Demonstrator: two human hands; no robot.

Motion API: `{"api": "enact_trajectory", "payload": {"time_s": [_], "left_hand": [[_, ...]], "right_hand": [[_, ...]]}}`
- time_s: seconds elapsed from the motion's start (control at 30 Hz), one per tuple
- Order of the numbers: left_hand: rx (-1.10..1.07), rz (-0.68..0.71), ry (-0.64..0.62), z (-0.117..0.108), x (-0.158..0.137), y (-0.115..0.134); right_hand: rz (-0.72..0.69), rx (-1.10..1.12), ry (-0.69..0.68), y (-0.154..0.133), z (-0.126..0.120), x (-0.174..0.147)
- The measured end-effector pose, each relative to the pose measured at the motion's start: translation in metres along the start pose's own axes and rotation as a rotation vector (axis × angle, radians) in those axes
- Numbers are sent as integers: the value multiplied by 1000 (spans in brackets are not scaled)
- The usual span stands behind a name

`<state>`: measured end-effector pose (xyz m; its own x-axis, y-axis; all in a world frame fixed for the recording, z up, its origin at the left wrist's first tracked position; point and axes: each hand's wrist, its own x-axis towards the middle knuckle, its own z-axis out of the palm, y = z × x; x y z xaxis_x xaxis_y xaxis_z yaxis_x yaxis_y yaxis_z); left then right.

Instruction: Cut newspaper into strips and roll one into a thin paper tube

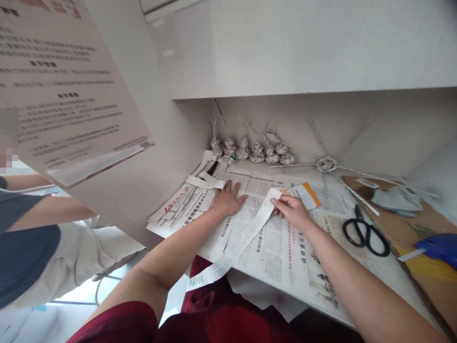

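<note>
Between the thumb and fingers of my right hand (293, 209) is the upper end of a long newspaper strip (246, 238). The strip slants down to the left and hangs past the table's front edge near my lap. My left hand (228, 199) lies flat with fingers spread on the newspaper sheet (271, 259) covering the table. Close to its fingertips lie some short paper strips (205, 181), on top of a stack of cut newspaper (178, 209). An orange-edged white card (305, 195) lies just behind my right hand.
Black-handled scissors (366, 233) lie at the right, near a brown board (421, 224) with a grey glove (396, 199) and a blue object (439, 247). Several woven paper gourds (257, 152) and a spoked paper weave (326, 164) stand along the back wall. A person (46, 238) sits at left beyond the partition.
</note>
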<state>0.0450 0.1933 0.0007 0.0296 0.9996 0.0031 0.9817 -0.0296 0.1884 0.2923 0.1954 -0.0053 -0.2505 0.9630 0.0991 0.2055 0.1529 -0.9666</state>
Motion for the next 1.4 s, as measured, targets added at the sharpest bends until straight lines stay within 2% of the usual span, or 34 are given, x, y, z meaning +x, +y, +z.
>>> {"api": "enact_trajectory", "payload": {"time_s": [1.2,1.4], "left_hand": [[-37,19,-39,-5,11,-2],[-77,40,58,-4,9,-5]], "right_hand": [[-12,-16,17,-1,1,2],[-16,-19,18,-3,2,0]]}}
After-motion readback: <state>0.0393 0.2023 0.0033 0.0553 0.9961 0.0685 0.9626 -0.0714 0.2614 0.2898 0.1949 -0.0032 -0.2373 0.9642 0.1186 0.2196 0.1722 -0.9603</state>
